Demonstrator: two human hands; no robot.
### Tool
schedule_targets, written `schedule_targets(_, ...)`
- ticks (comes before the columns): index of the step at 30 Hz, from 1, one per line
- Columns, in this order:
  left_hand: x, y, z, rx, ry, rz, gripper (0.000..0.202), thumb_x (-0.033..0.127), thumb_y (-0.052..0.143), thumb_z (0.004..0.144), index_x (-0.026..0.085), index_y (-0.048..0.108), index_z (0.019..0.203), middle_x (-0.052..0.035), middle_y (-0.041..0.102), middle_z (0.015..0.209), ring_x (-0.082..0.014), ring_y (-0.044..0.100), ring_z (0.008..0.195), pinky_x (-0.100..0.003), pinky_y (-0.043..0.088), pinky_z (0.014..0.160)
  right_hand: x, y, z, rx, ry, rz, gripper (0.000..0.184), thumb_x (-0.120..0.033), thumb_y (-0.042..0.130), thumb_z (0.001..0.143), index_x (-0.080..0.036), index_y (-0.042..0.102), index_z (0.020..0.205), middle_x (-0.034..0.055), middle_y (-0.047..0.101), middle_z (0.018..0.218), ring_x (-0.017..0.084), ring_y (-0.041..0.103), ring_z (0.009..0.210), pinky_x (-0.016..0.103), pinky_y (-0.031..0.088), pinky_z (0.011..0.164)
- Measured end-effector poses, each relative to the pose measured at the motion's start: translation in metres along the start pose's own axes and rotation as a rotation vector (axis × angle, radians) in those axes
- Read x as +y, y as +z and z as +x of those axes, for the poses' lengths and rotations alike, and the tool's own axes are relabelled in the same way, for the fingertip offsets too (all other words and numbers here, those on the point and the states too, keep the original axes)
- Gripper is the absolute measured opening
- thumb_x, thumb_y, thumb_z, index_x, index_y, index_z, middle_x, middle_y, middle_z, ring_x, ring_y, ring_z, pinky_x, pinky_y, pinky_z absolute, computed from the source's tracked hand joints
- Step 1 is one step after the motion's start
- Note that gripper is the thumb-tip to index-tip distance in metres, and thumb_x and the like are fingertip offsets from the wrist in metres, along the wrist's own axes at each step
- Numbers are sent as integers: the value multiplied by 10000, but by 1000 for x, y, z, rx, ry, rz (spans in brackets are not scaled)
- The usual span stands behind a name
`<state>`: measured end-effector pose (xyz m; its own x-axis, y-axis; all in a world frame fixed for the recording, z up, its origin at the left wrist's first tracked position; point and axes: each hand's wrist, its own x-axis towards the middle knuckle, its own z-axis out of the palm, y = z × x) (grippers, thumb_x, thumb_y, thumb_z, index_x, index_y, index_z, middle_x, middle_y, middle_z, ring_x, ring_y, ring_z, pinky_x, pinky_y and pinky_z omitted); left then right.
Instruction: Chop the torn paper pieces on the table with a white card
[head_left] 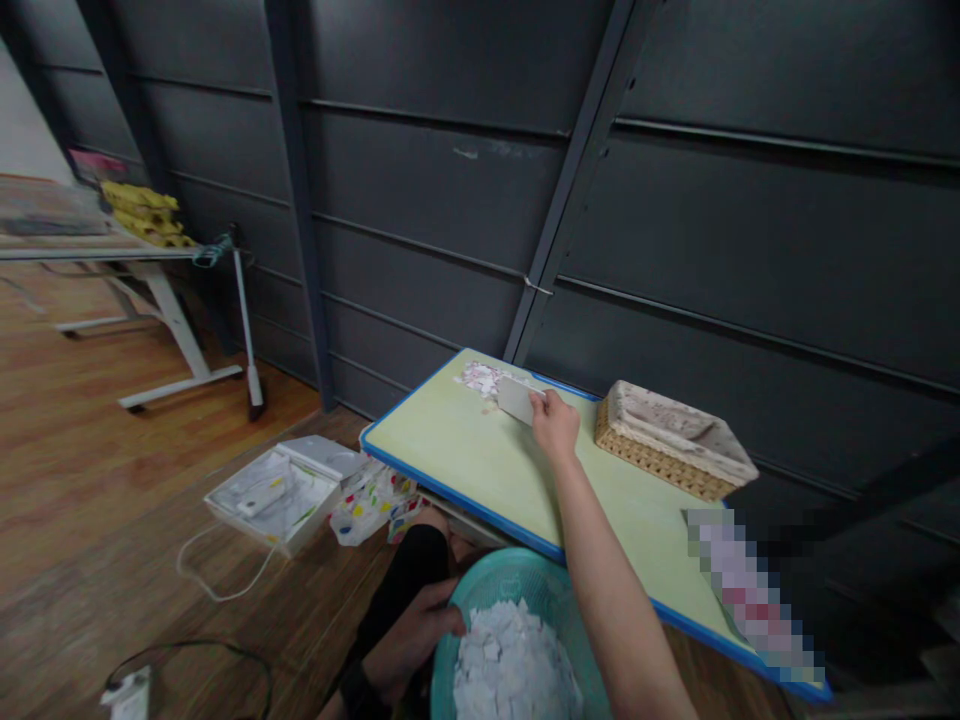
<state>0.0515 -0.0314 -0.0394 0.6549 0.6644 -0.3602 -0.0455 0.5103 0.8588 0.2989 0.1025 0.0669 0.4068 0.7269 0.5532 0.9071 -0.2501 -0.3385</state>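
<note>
My right hand (pixel 556 422) is closed on a flat whitish card (pixel 515 399), tilted over the pale green tabletop (pixel 442 430). Just beyond the card, at the table's far left corner, lies a small pile of torn paper scraps (pixel 478 377). My left hand (pixel 416 632) grips the rim of a teal plastic basket (pixel 504 565) on its left side, thumb over the edge. White paper pieces (pixel 517 660) fill much of the basket, which sits in front of me below the table's near edge. My right forearm passes over part of it.
A lined wicker basket (pixel 660 470) stands on the table's right part. On the floor at left are an open white box (pixel 262 500), a spotted plastic bag (pixel 367 510) and cables (pixel 202 645). A dark panelled wall (pixel 420 180) rises behind the table.
</note>
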Motion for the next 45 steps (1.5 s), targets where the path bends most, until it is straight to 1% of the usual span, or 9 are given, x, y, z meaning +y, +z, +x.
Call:
schedule_targets(4, -1, 0, -1, 46, -35, 12, 329, 124, 530, 536, 153, 716, 805, 31, 581, 640, -126, 444, 632, -237, 311, 578, 2, -4, 1, 47, 45, -33, 332, -365, 380, 938, -148, 631, 928, 81, 632, 744, 151, 462, 597, 273, 171, 568)
schedule_targets(9, 3, 2, -4, 23, -41, 25, 324, 122, 522, 554, 186, 722, 801, 56, 548, 615, -117, 402, 589, -240, 283, 542, 3, -6, 2, 2, 27, -43, 301, -346, 380, 944, -154, 613, 951, 68, 617, 744, 143, 453, 591, 272, 176, 572)
schedule_targets(14, 7, 4, -7, 28, -22, 18, 307, 122, 511, 565, 188, 715, 785, 50, 570, 651, -140, 430, 656, -251, 312, 592, 4, -7, 4, 31, 103, -84, 311, -348, 375, 947, -147, 612, 947, 83, 624, 754, 150, 459, 596, 274, 176, 573)
schedule_targets(19, 6, 3, -6, 43, -23, 50, 282, 122, 513, 547, 172, 702, 750, 48, 544, 640, -140, 415, 668, -252, 302, 601, 0, -6, 2, -33, 7, -39, 300, -349, 379, 951, -163, 613, 977, 71, 633, 765, 152, 481, 619, 263, 198, 578)
schedule_targets(25, 9, 3, -7, 28, -31, 38, 295, 129, 538, 539, 168, 717, 770, 34, 540, 636, -131, 398, 635, -250, 296, 594, 1, -12, 3, 2, 171, -177, 342, -365, 351, 957, -144, 612, 974, 95, 641, 795, 150, 491, 628, 275, 167, 570)
schedule_targets(32, 7, 5, -5, 26, -30, 35, 330, 120, 537, 535, 170, 725, 802, 47, 483, 571, -119, 360, 581, -241, 252, 533, 0, -12, 3, -36, 77, -157, 328, -361, 357, 959, -154, 609, 983, 80, 646, 790, 150, 495, 641, 270, 167, 567)
schedule_targets(37, 3, 3, -4, 39, -15, 34, 347, 146, 549, 534, 163, 717, 837, 32, 537, 627, -138, 400, 638, -252, 294, 588, 2, -16, 4, 61, 204, -184, 334, -365, 377, 946, -143, 626, 944, 99, 641, 775, 150, 470, 602, 280, 151, 564)
schedule_targets(42, 6, 4, -5, 27, -15, 55, 366, 152, 548, 526, 144, 720, 849, 24, 566, 656, -140, 405, 649, -264, 304, 621, -1, -10, 2, 48, 78, -93, 315, -352, 397, 943, -141, 630, 914, 75, 630, 751, 133, 449, 590, 265, 170, 568)
schedule_targets(45, 7, 6, -6, 38, -8, 62, 352, 138, 537, 522, 160, 727, 817, 34, 556, 637, -141, 404, 651, -263, 295, 611, -4, -8, 0, 39, 83, -107, 302, -341, 412, 934, -139, 636, 920, 74, 623, 728, 136, 445, 582, 271, 165, 569)
